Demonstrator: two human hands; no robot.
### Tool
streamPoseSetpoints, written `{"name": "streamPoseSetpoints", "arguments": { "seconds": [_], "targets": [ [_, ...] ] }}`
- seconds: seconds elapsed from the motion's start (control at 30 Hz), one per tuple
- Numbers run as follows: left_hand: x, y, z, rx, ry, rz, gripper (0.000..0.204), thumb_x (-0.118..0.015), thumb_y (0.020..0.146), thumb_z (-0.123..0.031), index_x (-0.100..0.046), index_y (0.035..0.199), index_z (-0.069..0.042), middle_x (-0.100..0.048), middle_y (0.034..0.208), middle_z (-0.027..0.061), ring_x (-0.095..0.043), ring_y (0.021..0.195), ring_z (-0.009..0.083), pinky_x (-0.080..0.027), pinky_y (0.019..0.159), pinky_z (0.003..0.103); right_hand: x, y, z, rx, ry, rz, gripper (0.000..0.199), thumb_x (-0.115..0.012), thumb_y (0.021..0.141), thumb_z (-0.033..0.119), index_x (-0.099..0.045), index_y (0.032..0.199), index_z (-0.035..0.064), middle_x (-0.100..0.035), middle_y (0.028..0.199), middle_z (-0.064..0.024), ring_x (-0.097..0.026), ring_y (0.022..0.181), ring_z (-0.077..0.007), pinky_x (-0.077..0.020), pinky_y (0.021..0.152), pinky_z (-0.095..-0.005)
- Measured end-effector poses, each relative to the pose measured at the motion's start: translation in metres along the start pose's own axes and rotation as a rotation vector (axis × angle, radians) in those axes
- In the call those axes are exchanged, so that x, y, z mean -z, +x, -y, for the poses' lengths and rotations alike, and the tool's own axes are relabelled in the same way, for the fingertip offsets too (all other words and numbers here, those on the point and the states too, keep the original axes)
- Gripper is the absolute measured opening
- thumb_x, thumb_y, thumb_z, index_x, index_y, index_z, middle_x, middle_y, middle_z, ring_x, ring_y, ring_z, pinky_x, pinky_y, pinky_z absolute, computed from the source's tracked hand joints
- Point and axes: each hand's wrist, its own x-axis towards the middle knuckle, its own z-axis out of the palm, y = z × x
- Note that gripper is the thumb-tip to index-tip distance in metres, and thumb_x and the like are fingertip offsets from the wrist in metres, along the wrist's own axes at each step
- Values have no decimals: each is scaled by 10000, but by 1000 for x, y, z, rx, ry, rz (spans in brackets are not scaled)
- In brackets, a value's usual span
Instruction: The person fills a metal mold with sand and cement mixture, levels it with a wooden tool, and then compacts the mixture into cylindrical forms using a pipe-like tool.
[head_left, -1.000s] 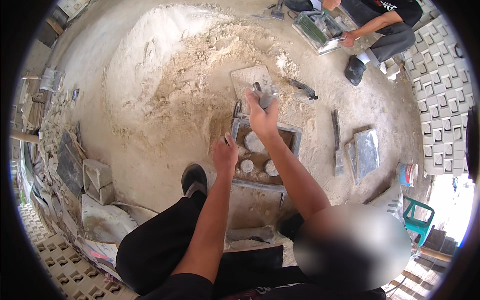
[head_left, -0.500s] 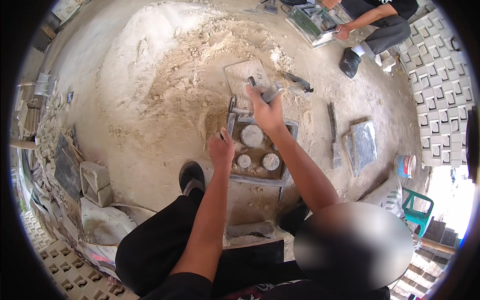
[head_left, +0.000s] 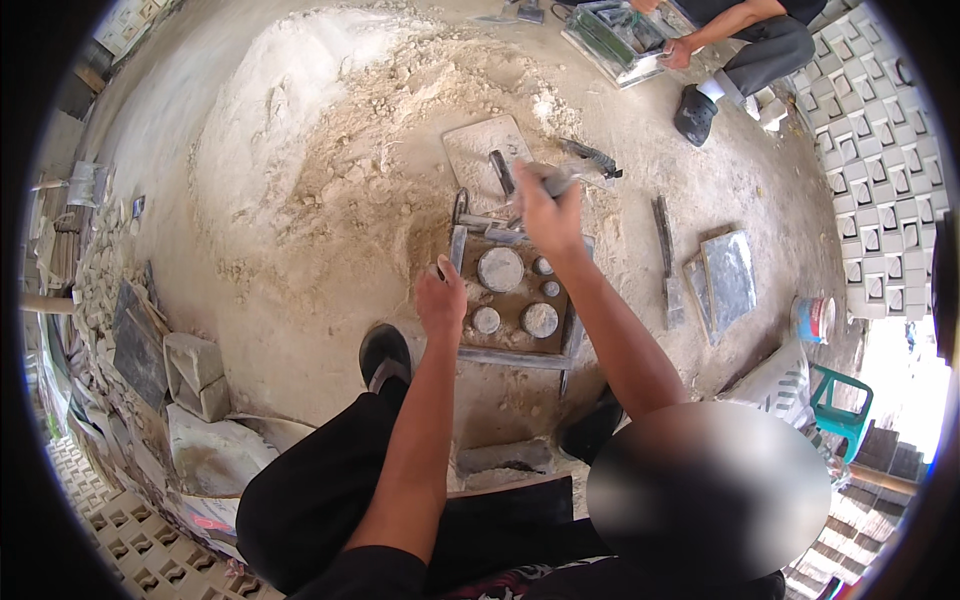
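Observation:
A rectangular metal mould [head_left: 510, 357] lies on the ground in front of me, with several round, dust-coated pieces inside; the biggest disc [head_left: 500, 269] sits toward the far left. My left hand [head_left: 440, 300] is closed beside the mould's left edge, around a dark rod whose tip shows by the thumb. Over the far right part of the mould, my right hand [head_left: 550, 215] is wrapped round a grey tool [head_left: 560, 182], blurred and partly hidden, so its kind is unclear. A dark handle [head_left: 501, 172] rises just left of that hand, above a dusty flat board [head_left: 470, 145].
A large heap of pale powder [head_left: 290, 120] spreads at the far left. Right of the mould lie a long flat tool [head_left: 667, 260] and grey plates [head_left: 728, 285]. Another person's hand [head_left: 678, 52] touches a second mould [head_left: 612, 45] at the top. A brush-like tool [head_left: 590, 157] lies nearer.
My right hand has shifted slightly right with the grey tool, uncovering small round pieces at the mould's right side. My left hand stays at the left edge. The whole view has shifted slightly.

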Motion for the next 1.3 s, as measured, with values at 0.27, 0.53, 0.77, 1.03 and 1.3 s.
{"name": "streamPoseSetpoints", "arguments": {
  "seconds": [0.27,0.53,0.77,1.03,1.3],
  "targets": [
    [2,-1,-5,-41,-3,-41,572,-369,973,-409,-636,834,76,-623,822,307,-597,833,488,-444,729,560,29,-9,3,-29,21,-34,360,-548,963,171,-491,626,57,-418,550,56,-360,515,-31,-278,455,-249],
    [-1,2,2,-37,-12,-55,570,-362,977,-422,-643,863,60,-618,827,299,-593,856,481,-439,744,544,35,-11,14,-101,52,-54,356,-568,951,145,-481,614,70,-379,569,90,-329,539,-8,-237,459,-238],
    [7,-4,-11,6,18,24,555,-349,977,-413,-651,922,50,-619,945,278,-570,941,466,-432,832,543,46,-25,8,-124,-50,-49,372,-573,951,176,-471,610,68,-397,564,81,-320,523,-18,-252,456,-259],
    [4,-2,-7,-15,8,28,554,-351,977,-402,-654,903,56,-621,932,283,-577,918,471,-440,827,542,55,-21,9,-85,-72,-72,395,-572,937,123,-444,566,74,-406,548,71,-329,539,-16,-246,454,-249],
    [1,-1,-6,-33,14,8,569,-346,979,-405,-653,899,67,-623,886,289,-584,885,480,-448,808,545,66,-15,20,-123,3,-98,417,-504,954,129,-401,552,92,-395,510,34,-312,473,-56,-266,465,-272]
  ]
}}
